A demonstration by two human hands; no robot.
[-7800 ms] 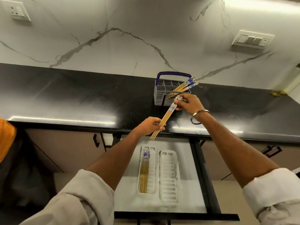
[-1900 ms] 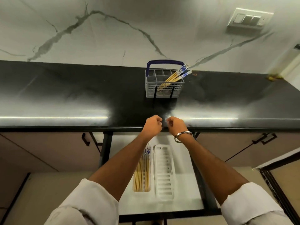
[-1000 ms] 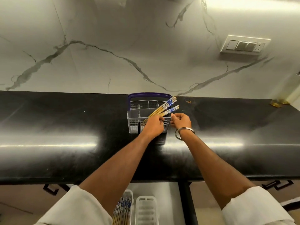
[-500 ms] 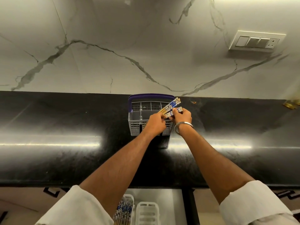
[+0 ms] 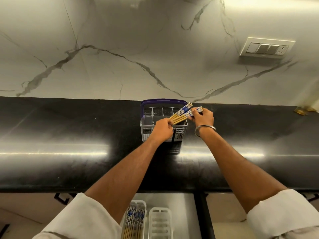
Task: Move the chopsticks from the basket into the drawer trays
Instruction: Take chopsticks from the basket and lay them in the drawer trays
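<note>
A grey plastic basket with a purple handle stands on the black counter by the wall. Several bamboo chopsticks with blue-and-white tops lean out over its right rim. My left hand grips their lower shafts above the basket. My right hand pinches the patterned tops just right of the basket. Below, in the open drawer, the left white tray holds several chopsticks and the right white tray holds none.
The black counter runs the full width, with a marble wall behind. A switch plate is on the wall at the upper right. A small brass object sits at the counter's far right. Cabinet fronts with black handles flank the drawer.
Both hands went from the drawer up to the basket. They have closed on the bundle of chopsticks and drawn it a little up and right; the view has tilted towards the counter.
</note>
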